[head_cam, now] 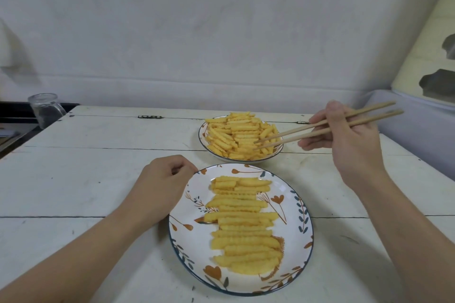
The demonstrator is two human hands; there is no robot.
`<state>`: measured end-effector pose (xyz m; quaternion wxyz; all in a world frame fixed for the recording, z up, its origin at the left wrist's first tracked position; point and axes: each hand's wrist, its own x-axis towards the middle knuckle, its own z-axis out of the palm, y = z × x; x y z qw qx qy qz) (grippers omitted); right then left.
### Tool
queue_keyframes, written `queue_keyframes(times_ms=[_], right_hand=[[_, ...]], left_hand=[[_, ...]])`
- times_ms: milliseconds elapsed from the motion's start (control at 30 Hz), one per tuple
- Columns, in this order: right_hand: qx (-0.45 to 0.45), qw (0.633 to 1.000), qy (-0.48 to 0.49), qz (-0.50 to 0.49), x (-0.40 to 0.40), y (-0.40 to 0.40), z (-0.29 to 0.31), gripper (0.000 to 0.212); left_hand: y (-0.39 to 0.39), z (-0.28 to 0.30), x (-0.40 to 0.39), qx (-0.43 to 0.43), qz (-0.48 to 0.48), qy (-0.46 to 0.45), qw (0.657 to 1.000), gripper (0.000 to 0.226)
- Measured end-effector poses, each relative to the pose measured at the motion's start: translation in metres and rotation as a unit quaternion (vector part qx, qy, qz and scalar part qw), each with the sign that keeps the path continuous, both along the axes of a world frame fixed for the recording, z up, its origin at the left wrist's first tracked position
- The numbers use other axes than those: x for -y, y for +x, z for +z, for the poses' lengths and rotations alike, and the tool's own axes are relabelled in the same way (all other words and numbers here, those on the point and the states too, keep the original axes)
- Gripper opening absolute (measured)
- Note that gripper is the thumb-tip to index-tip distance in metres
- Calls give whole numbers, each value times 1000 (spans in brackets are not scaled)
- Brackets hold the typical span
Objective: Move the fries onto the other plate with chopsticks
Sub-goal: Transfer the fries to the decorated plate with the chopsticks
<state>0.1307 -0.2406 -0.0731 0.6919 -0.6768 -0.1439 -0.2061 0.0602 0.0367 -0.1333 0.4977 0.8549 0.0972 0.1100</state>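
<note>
Two plates stand on a white wooden table (98, 179). The far plate (203, 141) is heaped with crinkle-cut fries (236, 134). The near plate (299, 226), with a leaf and flower pattern, carries a neat row of fries (242, 224) laid side by side. My right hand (349, 140) grips a pair of wooden chopsticks (307, 129); their tips reach into the far heap at its right side. I cannot tell whether a fry is pinched between them. My left hand (162, 179) rests on the table with loosely curled fingers, touching the near plate's upper left rim.
A clear glass (45, 109) stands at the table's far left corner, beside a dark ledge. A white wall rises behind the table. A pale blue surface (418, 125) lies past the table's right edge. Metal hinges (150, 117) sit in the far plank.
</note>
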Motion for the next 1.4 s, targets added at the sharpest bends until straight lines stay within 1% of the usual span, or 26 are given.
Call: queue_keyframes(times_ms=[200, 333, 500, 600, 700, 833, 1000, 1133, 1267, 1400], right_hand=[[-16, 999, -23, 16, -10, 3, -12, 35], [-13, 999, -33, 23, -15, 5, -18, 34], [2, 1000, 20, 10, -7, -1, -3, 44], [-15, 997, 26, 74, 3, -10, 12, 49], [-33, 993, -6, 117, 5, -16, 18, 47], [-16, 993, -47, 108, 0, -20, 18, 46], [25, 993, -64, 91, -1, -22, 16, 39], [24, 993, -69, 88, -1, -23, 16, 41], [17, 994, -51, 90, -1, -22, 15, 41], [9, 993, -63, 96, -3, -20, 12, 40]], left_hand=[[-1, 1, 1, -7, 2, -5, 1000, 29], [-1, 1, 1, -6, 3, 9, 1000, 30], [-1, 1, 1, -2, 1, 8, 1000, 30], [0, 0, 0, 1, 2, 9, 1000, 30], [1, 0, 0, 1, 1, 13, 1000, 30], [0, 1, 1, 5, 0, 10, 1000, 30], [0, 0, 1, 7, 1, 5, 1000, 29], [0, 0, 1, 6, 0, 4, 1000, 29], [0, 0, 1, 4, 2, 4, 1000, 30], [-1, 0, 1, 5, 0, 0, 1000, 30]])
